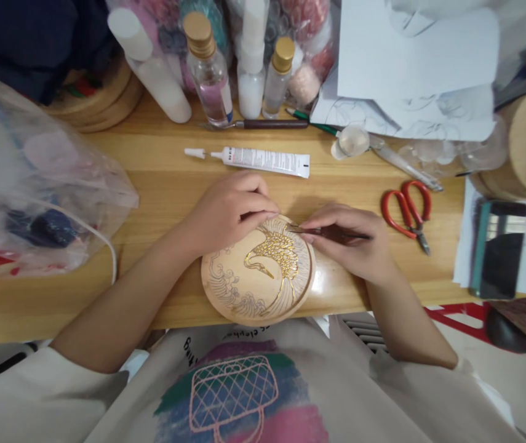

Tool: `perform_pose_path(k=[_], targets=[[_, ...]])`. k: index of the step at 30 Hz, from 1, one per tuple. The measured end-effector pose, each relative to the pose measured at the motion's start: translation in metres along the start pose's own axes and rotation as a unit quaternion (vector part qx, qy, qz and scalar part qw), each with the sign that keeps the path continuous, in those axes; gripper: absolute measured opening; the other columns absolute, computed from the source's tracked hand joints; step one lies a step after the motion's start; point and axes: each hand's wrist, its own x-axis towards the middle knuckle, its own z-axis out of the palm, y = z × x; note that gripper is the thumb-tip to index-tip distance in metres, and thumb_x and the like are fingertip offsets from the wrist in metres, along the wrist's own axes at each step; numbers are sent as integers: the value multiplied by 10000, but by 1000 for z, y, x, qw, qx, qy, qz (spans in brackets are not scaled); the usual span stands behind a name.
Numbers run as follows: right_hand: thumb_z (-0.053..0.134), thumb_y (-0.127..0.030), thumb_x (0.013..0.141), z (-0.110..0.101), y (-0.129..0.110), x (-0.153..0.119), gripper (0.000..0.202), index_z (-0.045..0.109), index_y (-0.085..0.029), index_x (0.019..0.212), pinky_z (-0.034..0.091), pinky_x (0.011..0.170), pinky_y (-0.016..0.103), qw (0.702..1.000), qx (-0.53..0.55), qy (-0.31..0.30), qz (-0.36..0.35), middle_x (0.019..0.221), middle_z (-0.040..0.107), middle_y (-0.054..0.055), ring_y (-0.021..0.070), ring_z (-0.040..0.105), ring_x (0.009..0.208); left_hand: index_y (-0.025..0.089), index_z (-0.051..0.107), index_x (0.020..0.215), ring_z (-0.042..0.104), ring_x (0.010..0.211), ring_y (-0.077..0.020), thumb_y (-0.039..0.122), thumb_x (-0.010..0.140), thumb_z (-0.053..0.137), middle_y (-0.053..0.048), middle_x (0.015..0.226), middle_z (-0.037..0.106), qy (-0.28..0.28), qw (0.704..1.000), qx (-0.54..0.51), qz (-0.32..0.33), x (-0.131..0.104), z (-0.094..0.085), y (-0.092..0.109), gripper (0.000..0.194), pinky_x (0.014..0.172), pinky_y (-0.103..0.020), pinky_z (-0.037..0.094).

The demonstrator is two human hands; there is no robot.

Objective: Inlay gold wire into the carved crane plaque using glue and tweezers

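Note:
A round wooden plate lies near the table's front edge. It carries a drawn bird outlined partly in gold wire, with plain drawn waves at the lower left. My left hand rests over the plate's upper left rim, fingers curled and the tips pinched together at the top edge; what they hold, if anything, is too small to make out. From the right, my right hand is closed on dark, thin-tipped tweezers. Their point meets the drawing near the plate's upper right, just beside the left fingertips.
Behind the plate lies a white glue tube, its cap off. Bottles and a dark-handled tool stand or lie farther back. Red-handled pliers and a phone are at right; a plastic bag is at left.

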Motion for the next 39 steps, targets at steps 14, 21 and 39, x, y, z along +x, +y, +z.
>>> perform_pose_path(k=[14,21,39], targets=[[758,-185,809,-2,-1,0,78,755,-192,887,572,649,269,1000,-4,-13,-20,830,772,42,141,706,736,213,724,913,608,801,-152,261,960,573,-26,856,649,1,1000,3,-1,0,1,-1,166,698,-294,477],[760,-200,814,-1,1,1,81,760,-191,894,555,642,264,999,-8,-16,-30,823,772,42,143,708,737,210,725,913,606,799,-157,262,957,572,-35,861,654,3,1000,0,9,0,2,-2,167,697,-313,487],[758,-215,814,0,2,0,82,766,-206,895,555,640,268,999,-10,-11,-33,823,771,36,145,703,735,208,734,919,612,811,-164,260,952,570,-38,868,650,-9,1000,-12,-18,0,0,1,175,713,-304,485]])
